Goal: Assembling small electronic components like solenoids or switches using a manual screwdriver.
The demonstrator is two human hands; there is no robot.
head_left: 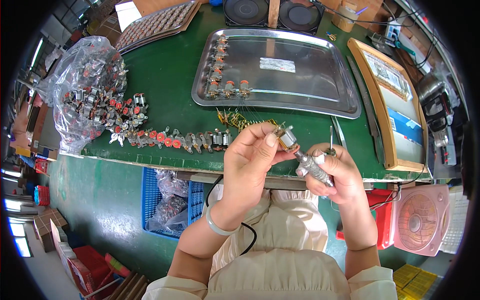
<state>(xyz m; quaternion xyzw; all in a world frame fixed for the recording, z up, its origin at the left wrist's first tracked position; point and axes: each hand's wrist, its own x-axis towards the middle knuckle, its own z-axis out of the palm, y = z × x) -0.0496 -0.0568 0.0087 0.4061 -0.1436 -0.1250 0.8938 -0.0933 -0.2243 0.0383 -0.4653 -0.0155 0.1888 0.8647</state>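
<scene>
Between the thumb and fingers of my left hand (pixel 252 157) is a small silver electrical part (pixel 288 139) with a copper-coloured end, held above the table's front edge. My right hand (pixel 336 172) is closed around a hand tool with a grey wrapped handle (pixel 318 171). Its front end meets the lower side of the part; the exact contact is too small to tell. A thin metal shaft (pixel 331 136) also sticks up from my right fingers. Just beyond my left hand lie brass-coloured terminal pieces (pixel 240 120). Similar silver and red parts (pixel 167 140) run in a row to its left.
A steel tray (pixel 310 92) with several parts along its left side lies ahead. At left, a plastic bag (pixel 85 60) spills more parts. A wooden frame (pixel 395 107) stands at right, near a metal strip (pixel 367 110). Below are a blue crate (pixel 150 200) and a pink fan (pixel 420 220).
</scene>
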